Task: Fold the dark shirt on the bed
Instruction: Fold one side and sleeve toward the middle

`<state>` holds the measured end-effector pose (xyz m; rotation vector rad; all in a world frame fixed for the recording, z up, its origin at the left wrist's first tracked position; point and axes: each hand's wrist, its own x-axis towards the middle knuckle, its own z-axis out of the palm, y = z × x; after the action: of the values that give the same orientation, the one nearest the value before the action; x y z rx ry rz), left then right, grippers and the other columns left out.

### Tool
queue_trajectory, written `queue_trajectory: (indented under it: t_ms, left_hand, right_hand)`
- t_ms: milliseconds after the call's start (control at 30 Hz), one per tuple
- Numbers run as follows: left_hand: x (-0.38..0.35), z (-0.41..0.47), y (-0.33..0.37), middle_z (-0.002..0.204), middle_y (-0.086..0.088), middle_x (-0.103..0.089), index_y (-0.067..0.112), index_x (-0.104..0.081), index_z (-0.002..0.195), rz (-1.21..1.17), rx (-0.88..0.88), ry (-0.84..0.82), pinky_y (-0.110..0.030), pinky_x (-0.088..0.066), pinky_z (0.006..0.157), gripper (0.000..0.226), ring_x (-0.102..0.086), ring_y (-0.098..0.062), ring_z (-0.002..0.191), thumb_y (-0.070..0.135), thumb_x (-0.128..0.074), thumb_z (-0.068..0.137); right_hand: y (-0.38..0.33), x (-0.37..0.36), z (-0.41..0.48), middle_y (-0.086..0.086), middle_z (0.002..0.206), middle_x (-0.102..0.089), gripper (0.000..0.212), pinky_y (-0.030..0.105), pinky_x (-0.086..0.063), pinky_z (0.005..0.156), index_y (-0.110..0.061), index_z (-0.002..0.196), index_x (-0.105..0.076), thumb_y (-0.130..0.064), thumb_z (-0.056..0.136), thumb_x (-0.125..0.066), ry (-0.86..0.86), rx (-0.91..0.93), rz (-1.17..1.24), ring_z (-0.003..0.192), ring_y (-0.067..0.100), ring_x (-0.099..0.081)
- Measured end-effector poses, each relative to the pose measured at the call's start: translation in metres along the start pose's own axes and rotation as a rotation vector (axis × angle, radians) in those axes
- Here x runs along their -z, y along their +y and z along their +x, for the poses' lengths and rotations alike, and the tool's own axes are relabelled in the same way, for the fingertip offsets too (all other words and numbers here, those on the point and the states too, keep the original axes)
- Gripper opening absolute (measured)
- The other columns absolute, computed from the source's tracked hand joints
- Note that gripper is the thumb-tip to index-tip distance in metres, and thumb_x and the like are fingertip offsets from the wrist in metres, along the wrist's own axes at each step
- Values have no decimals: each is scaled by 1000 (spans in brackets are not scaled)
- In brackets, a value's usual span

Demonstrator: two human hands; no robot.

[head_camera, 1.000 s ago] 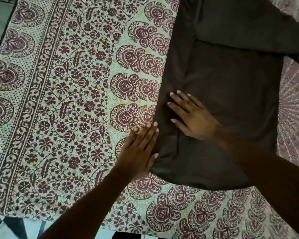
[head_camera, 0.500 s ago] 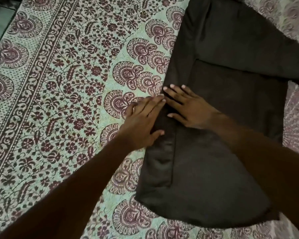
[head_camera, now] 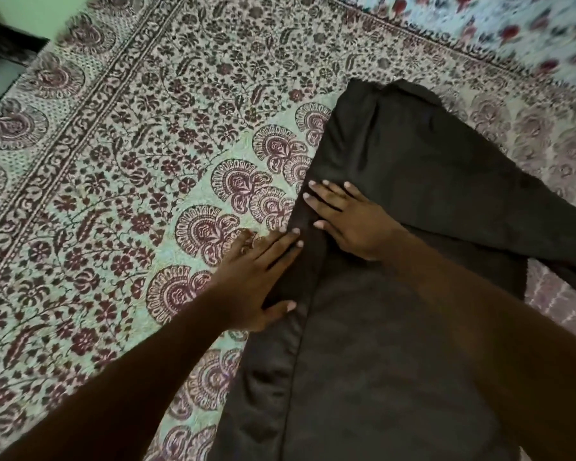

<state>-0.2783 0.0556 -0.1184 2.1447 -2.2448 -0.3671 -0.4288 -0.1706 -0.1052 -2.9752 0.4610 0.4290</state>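
Underneath everything lies a printed bedspread [head_camera: 140, 168], pale green with dark red flowers, fan-shaped medallions and a patterned border, filling most of the view. At the top right a second cloth [head_camera: 519, 31] with blurred red and blue flowers lies beyond the bedspread's border, and a patch of green wall [head_camera: 47, 15] shows at the top left.

On the right half of the bedspread the dark shirt [head_camera: 413, 377] lies flat, running from the near edge of the view up toward the far border. Its left side is turned in as a long narrow strip [head_camera: 276, 380] with a straight seam line beside it. A sleeve [head_camera: 479, 194] is folded across the upper body of the shirt and slants down to the right edge of the view.

Both bare forearms reach in from the bottom. The left hand [head_camera: 256, 281] lies flat with its fingers straight, its palm partly on the bedspread and its fingertips and thumb resting on the shirt's turned-in strip; it grips nothing. The right hand [head_camera: 353, 224] is just beside it, a little farther up, spread flat on the shirt with its fingers [head_camera: 323, 201] extended toward the left fold, pressing the cloth down rather than holding it. The two hands are close together but do not touch.
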Motion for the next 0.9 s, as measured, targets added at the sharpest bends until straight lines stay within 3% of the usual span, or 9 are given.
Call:
queue_trajectory:
  t_ms: [167,333,467,567,733,900]
  left_hand:
    - [-6,3,0,174,-4,-9,16,-16,165,-2,-15,1,-55,-6,125,100,-6,-20,161,74,-42,87]
    - [-3,8,-2,172,-12,-14,9,-19,164,12,-37,-35,-62,-17,123,101,-9,-26,161,72,-44,89]
    - [-5,9,-4,172,-15,-15,7,-20,163,40,-52,-51,-62,-16,123,100,-11,-27,161,71,-43,90]
    - [-2,11,-5,172,-15,-14,7,-19,164,38,-50,-65,-61,-15,122,99,-9,-27,161,71,-41,91]
    - [3,10,-4,173,-13,-10,8,-17,164,7,-39,-119,-63,-19,120,100,-6,-26,161,71,-41,90]
    - [0,11,-3,173,-13,-11,8,-19,164,36,-35,-104,-61,-14,121,100,-7,-25,161,71,-42,90]
  right_hand:
    - [51,14,43,4,171,-18,77,50,-13,126,-20,163,-23,-60,98,-9,-7,-53,-57,157,24,-21]
    - [92,38,91,2,173,-10,97,56,1,125,-20,164,-15,-75,86,3,-54,-135,-58,159,23,-9]
    - [118,48,120,-3,173,0,84,63,10,121,-25,165,-7,-74,97,-12,-116,-184,-63,160,18,-1]
    - [113,58,125,3,173,-4,89,61,7,123,-19,164,-14,-75,95,-7,-43,-202,-64,160,23,-4]
    - [65,36,84,18,165,-32,85,55,-13,126,-1,155,-38,-64,100,-19,144,-173,-13,153,34,-31]
    - [87,37,119,6,173,-10,94,61,6,124,-14,164,-16,-78,96,-12,-8,-431,65,160,25,-6]
